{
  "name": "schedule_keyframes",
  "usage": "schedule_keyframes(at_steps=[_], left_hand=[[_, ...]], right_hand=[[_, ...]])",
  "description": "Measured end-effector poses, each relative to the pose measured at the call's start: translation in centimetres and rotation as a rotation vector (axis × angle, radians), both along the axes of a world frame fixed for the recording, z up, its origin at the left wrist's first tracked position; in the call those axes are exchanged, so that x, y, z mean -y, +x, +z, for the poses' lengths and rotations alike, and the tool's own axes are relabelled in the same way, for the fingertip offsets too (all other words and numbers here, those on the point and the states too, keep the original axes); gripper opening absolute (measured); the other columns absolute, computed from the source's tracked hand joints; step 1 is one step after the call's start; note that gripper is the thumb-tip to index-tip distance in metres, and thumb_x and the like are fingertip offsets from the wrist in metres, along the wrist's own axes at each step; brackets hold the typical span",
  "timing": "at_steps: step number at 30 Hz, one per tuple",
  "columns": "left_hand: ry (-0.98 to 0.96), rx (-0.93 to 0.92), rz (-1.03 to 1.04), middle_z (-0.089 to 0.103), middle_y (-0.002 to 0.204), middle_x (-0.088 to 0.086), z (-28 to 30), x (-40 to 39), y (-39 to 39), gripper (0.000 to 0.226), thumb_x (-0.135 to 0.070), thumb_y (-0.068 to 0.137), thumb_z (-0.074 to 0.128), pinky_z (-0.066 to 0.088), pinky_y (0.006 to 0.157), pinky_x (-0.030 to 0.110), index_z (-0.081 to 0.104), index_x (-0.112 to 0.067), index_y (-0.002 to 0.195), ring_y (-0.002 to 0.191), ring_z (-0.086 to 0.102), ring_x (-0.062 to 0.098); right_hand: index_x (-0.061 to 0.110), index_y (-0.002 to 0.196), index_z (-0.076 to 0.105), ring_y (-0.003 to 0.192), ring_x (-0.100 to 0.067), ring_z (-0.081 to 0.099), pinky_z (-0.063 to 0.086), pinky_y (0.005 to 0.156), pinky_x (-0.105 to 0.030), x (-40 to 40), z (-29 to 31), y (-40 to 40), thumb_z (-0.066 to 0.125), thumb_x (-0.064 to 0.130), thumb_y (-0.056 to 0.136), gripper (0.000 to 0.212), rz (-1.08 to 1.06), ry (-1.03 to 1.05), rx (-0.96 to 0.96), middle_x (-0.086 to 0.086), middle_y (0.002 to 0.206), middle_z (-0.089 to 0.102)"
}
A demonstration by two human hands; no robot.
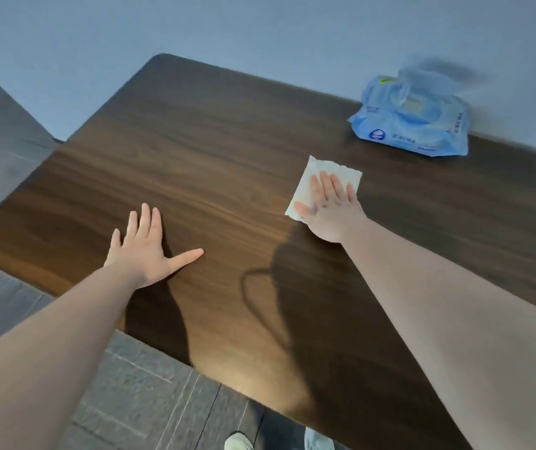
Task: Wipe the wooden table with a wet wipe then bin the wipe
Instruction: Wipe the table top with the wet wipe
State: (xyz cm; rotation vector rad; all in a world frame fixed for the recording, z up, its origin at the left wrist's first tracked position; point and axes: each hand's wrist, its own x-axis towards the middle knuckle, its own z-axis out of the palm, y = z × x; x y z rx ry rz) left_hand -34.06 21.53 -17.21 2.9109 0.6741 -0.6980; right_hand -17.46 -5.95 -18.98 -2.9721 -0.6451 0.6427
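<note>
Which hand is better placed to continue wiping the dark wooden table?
The right hand. It already lies flat on the white wet wipe, pressing it on the dark wooden table. The left hand rests bare on the wood, apart from the wipe.

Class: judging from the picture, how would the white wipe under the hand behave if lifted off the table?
The wipe would likely droop, since it looks thin and lies flat under the right hand. It is probably very light. If damp, it may cling slightly to the table.

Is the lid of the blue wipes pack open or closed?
Open. On the wipes pack, the flip lid stands raised above the top, though it is blurred.
</note>
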Motion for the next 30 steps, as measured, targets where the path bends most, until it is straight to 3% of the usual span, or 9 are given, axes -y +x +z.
schedule_keyframes(at_steps=[7, 16, 23, 30], left_hand=[[-0.067, 0.072, 0.002, -0.02, 0.158, -0.001, -1.1, -1.6, -0.7, 0.128, -0.096, 0.054, 0.015, -0.004, 0.117, 0.048, -0.017, -0.016, 0.148, 0.145, -0.018, 0.018], [-0.132, 0.095, 0.021, -0.022, 0.158, -0.003, -1.2, -2.0, -0.7, 0.119, -0.093, 0.062, 0.023, -0.011, 0.116, 0.048, -0.018, -0.021, 0.148, 0.144, -0.021, 0.019], [-0.166, 0.087, 0.014, -0.026, 0.156, -0.005, -1.3, -2.3, -0.8, 0.112, -0.086, 0.069, 0.03, -0.014, 0.116, 0.048, -0.02, -0.024, 0.148, 0.143, -0.025, 0.019], [-0.182, 0.113, 0.043, -0.023, 0.158, -0.005, -1.3, -2.0, -1.0, 0.112, -0.083, 0.071, 0.036, -0.011, 0.117, 0.048, -0.018, -0.023, 0.149, 0.143, -0.024, 0.017]], right_hand=[[0.017, 0.151, -0.007, 0.147, -0.022, -0.012, -0.007, 0.118, -0.046, -15.8, -0.9, -0.1, 0.012, 0.058, 0.095, 0.072, 0.302, 0.041, 0.027, -0.003, 0.161, -0.012], [0.019, 0.151, -0.008, 0.147, -0.022, -0.012, -0.007, 0.118, -0.046, -27.3, -0.9, 0.4, 0.011, 0.059, 0.095, 0.071, 0.459, 0.071, 0.034, -0.003, 0.161, -0.013], [0.018, 0.152, -0.007, 0.147, -0.023, -0.012, -0.007, 0.119, -0.046, -32.4, -1.1, -1.3, 0.011, 0.059, 0.095, 0.071, 0.568, 0.133, 0.052, -0.004, 0.161, -0.011], [0.018, 0.151, -0.009, 0.147, -0.021, -0.014, -0.008, 0.118, -0.044, -32.2, -1.0, -1.9, 0.013, 0.058, 0.096, 0.072, 0.568, 0.123, 0.027, -0.003, 0.161, -0.014]])
